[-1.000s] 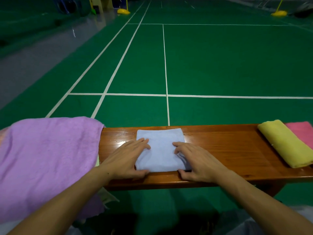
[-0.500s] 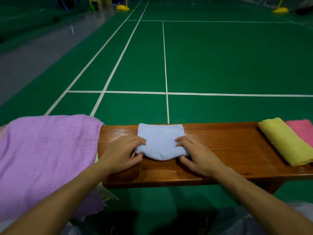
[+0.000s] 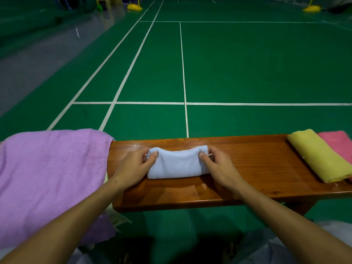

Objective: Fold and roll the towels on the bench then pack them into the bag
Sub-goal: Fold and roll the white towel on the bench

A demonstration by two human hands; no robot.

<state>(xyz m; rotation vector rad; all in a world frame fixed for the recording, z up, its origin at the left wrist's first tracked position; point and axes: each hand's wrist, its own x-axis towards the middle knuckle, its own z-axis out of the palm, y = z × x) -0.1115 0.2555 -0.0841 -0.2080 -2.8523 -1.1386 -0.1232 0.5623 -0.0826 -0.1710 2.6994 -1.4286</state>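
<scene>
A small light-blue towel [image 3: 176, 163] lies rolled up in the middle of the wooden bench [image 3: 253, 168], near its far edge. My left hand [image 3: 133, 165] grips the roll's left end, thumb on top and fingers curled round it. My right hand [image 3: 217, 164] grips the right end the same way. A large purple towel [image 3: 51, 178] lies spread over the bench's left end. At the right end a rolled yellow towel [image 3: 320, 156] rests beside a pink towel [image 3: 337, 143]. No bag is recognisable in view.
The bench stands on a green court floor [image 3: 247, 63] with white lines. Yellow post bases [image 3: 134, 7] stand far off. A pale cloth or plastic sheet [image 3: 266, 244] shows at the bottom right, below the bench.
The blue towel went from a flat folded square to a roll, rolled away from me toward the bench's far edge. Both hands moved forward with it and now curl round its ends.
</scene>
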